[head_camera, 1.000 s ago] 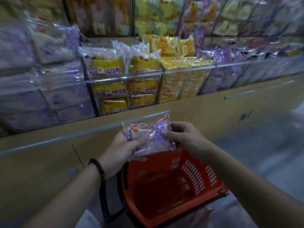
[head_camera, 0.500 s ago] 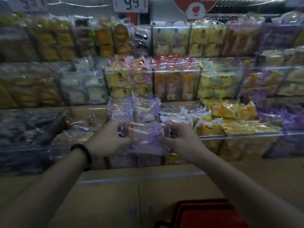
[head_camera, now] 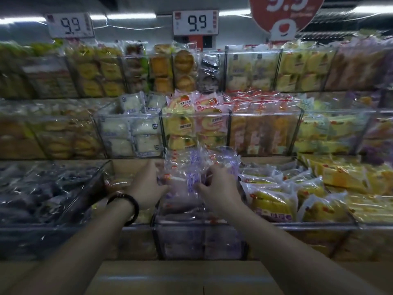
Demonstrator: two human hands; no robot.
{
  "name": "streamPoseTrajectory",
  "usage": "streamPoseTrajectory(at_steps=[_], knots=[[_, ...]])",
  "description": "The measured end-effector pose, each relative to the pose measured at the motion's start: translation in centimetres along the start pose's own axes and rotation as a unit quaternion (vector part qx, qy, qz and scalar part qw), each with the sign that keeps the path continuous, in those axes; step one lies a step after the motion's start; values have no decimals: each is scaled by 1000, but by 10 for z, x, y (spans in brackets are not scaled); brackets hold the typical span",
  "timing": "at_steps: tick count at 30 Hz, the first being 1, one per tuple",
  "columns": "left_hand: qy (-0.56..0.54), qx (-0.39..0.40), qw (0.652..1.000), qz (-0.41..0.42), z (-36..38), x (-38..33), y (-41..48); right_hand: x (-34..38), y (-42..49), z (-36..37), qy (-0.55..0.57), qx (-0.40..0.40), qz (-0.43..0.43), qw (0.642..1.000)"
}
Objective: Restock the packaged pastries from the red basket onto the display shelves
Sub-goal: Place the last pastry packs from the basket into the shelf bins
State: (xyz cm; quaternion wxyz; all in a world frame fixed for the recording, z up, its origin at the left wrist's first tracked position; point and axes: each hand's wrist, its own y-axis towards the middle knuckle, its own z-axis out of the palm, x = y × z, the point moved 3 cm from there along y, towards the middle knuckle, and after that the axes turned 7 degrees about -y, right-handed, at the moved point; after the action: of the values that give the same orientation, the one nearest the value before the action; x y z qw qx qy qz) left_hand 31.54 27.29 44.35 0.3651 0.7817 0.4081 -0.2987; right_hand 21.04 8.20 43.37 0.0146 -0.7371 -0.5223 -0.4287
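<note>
The left hand (head_camera: 146, 186) and the right hand (head_camera: 220, 188) hold one purple-printed pastry packet (head_camera: 189, 184) just above the clear bin (head_camera: 200, 227) on the lowest display shelf. Each hand has its fingers closed on one side edge of the packet. More purple packets (head_camera: 202, 160) stand at the back of this bin, and yellow packets (head_camera: 276, 201) lie just right of it.

The clear bin (head_camera: 200, 241) is open on top, but the left hand (head_camera: 146, 184) and right hand (head_camera: 219, 188), gripping a purple packet (head_camera: 191, 182), fill that opening. Left of the bin, a compartment (head_camera: 125, 171) shows bare wood. To its right, yellow packets (head_camera: 274, 201) heap above the divider. The upper shelf (head_camera: 265, 159) sits close over it.
</note>
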Motion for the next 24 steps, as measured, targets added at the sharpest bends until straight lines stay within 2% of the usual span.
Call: streamPoseTrajectory(at_steps=[3,6,8,10,12,14,15,18,24], knots=[[70,12,997,9,7,4,1,-8,-2,5,1,-23,-26,999],[113,27,992,52,6,4,6,-9,-4,1,-20,3,-47,999],[124,73,988,57,0,-1,8,-5,-4,-13,-7,19,-56,998],[89,123,988,39,-9,-12,13,2,3,-34,19,23,-74,997],[88,87,991,60,-21,-25,30,8,24,-61,4,-12,-97,995],[152,20,982,106,-30,-40,52,9,55,-85,-37,-43,-115,992],[169,12,978,120,-32,-45,65,8,72,-93,-62,-43,-117,990],[164,59,977,124,-25,-61,98,-5,119,-99,-176,7,-117,977],[209,143,957,144,3,-64,155,-11,170,-67,-313,137,-206,917]])
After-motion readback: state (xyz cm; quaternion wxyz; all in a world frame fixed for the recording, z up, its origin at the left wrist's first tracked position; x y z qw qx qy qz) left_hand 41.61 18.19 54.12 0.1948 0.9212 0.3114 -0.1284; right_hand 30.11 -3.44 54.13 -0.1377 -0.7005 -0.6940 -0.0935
